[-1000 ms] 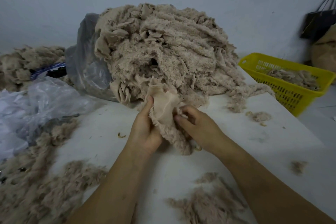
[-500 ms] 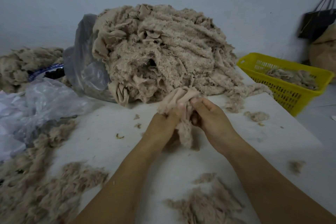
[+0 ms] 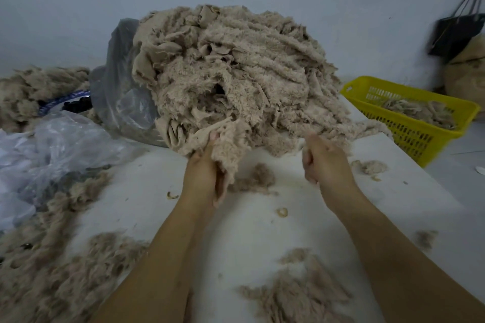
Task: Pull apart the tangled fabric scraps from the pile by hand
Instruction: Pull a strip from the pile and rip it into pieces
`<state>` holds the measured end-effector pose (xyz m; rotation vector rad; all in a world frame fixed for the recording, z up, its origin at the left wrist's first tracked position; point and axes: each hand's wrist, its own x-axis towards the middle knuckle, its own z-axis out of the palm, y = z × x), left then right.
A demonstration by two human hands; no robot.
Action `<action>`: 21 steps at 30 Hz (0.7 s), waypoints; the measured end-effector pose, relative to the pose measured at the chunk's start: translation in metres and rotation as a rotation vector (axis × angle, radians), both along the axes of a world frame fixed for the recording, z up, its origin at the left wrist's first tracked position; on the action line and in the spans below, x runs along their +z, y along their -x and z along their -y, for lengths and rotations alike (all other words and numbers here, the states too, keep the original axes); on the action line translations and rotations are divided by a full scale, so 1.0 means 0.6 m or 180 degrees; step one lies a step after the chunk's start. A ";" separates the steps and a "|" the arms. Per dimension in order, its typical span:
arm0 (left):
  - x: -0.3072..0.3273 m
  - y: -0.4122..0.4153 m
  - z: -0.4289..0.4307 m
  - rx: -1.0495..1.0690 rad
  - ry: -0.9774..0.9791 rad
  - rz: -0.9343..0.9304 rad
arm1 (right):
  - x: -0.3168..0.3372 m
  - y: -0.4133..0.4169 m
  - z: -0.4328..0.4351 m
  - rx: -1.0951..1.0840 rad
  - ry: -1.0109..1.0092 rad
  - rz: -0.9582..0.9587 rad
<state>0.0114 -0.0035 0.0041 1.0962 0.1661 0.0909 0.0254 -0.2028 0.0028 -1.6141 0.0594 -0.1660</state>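
Head view, left hand (image 3: pixel 201 174) gripping fluffy beige scrap (image 3: pixel 232 143), right hand (image 3: pixel 325 162) curled, contents unclear

textile workshop: heaped fabric scraps (image 3: pixel 236 73) on worktable (image 3: pixel 249 231), yellow sorting basket (image 3: pixel 409 123).

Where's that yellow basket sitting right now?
In the head view the yellow basket sits at the far right, by the white table's right edge, just right of the big fabric pile.
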 end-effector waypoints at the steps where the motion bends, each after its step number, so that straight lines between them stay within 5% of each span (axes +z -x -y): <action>1: 0.002 0.005 0.004 -0.0128 0.0147 -0.0012 | -0.001 0.007 -0.010 0.0233 0.0275 0.0024; 4: -0.002 0.009 0.015 -0.0325 0.0376 0.0079 | -0.009 0.020 -0.042 0.0665 0.0793 0.0451; 9: -0.006 0.019 0.028 -0.0904 -0.0141 0.0124 | -0.017 0.025 -0.060 0.1174 0.0495 0.0324; 14: -0.023 0.021 0.034 -0.1109 -0.1065 0.0114 | -0.014 0.023 -0.057 0.1070 0.0371 0.0188; 17: -0.022 0.012 0.030 -0.0993 -0.0967 -0.0020 | -0.008 0.020 -0.049 0.0976 0.0405 0.0167; 19: -0.024 0.008 0.029 -0.0773 -0.1147 0.0004 | -0.003 0.008 -0.031 0.0816 -0.0256 0.0271; 21: -0.026 0.012 0.028 -0.0626 -0.1989 0.0306 | 0.016 -0.002 0.004 0.0304 -0.1795 0.0543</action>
